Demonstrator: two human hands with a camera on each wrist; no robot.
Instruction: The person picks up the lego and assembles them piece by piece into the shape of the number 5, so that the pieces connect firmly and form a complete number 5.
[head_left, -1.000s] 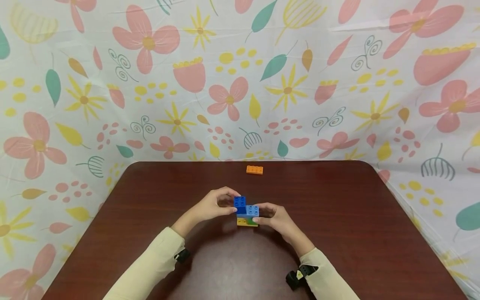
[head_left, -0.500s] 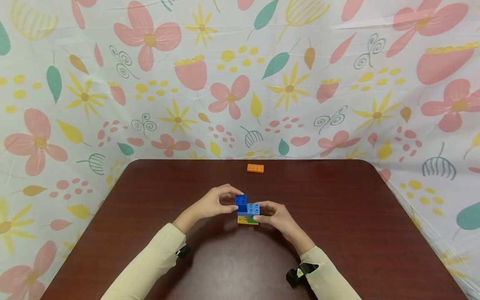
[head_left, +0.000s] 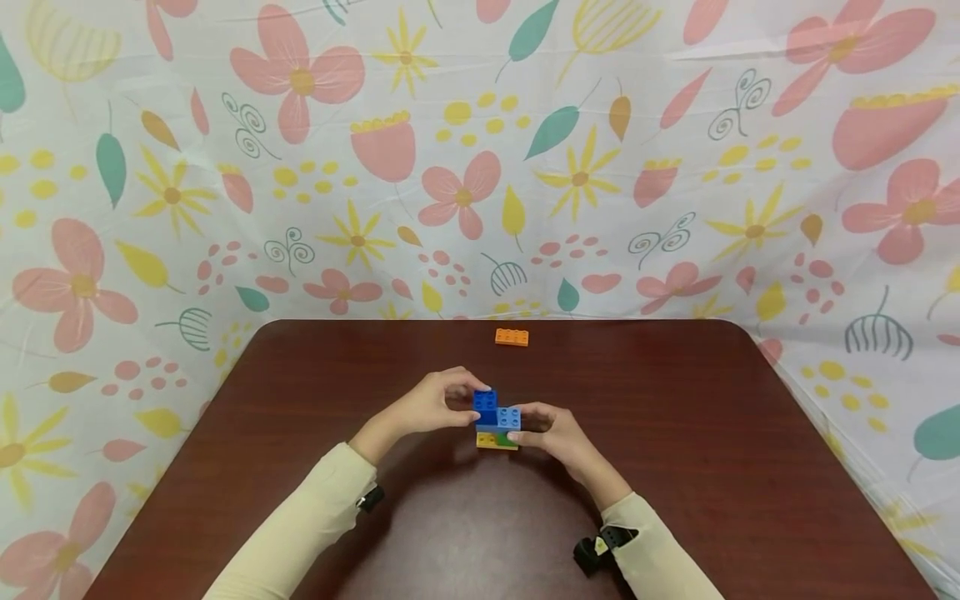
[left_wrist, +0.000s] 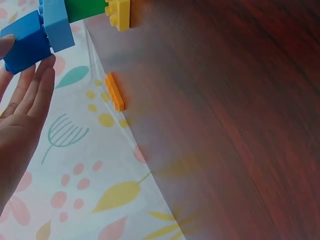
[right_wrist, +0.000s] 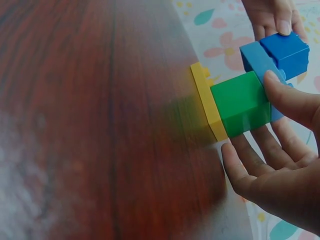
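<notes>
A stack of toy bricks stands on the table: a flat yellow brick [right_wrist: 208, 102] lowest, a green brick [right_wrist: 242, 104] on it, a light blue brick [right_wrist: 259, 61] above, and a dark blue brick [right_wrist: 287, 54] on the light blue one's left part. In the head view, the left hand [head_left: 433, 403] pinches the dark blue brick [head_left: 485, 407] between thumb and fingers. From the right side, the right hand [head_left: 558, 433] grips the stack, its thumb at the light blue brick's [head_left: 509, 418] lower edge. Its other fingers are partly behind the bricks.
An orange brick [head_left: 512, 337] lies near the far edge of the dark wooden table [head_left: 360, 358]. Behind the table hangs a patterned cloth [head_left: 465, 100]. Black bands with small devices are on both wrists.
Both hands and the stack appear almost unmoved; the left hand sits very slightly further right, still pinching the dark blue brick. The whole view has shifted a little.
</notes>
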